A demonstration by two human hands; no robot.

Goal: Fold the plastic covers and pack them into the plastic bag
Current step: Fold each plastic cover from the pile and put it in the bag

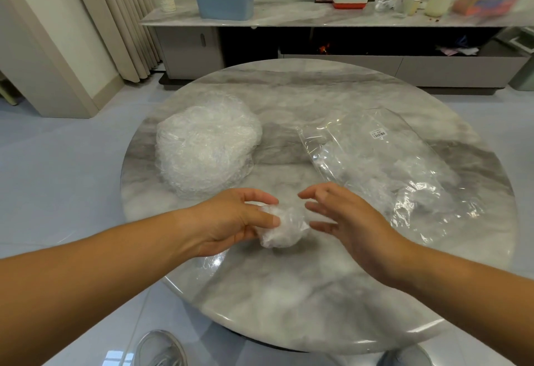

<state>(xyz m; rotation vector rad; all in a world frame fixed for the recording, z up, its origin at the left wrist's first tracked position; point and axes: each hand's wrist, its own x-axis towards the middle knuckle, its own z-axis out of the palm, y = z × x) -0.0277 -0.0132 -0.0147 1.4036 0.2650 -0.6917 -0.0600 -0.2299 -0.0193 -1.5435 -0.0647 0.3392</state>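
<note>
Left hand point(231, 221) presses the cover point(284, 228); right hand point(344, 218) spread beside. Probably light, springy, slippery: cup it whole toward the two-o'clock bag point(361, 125).

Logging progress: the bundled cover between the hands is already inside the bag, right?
No. The bundled cover between the left hand and right hand lies on the table, outside the bag; the head view shows it.
</note>
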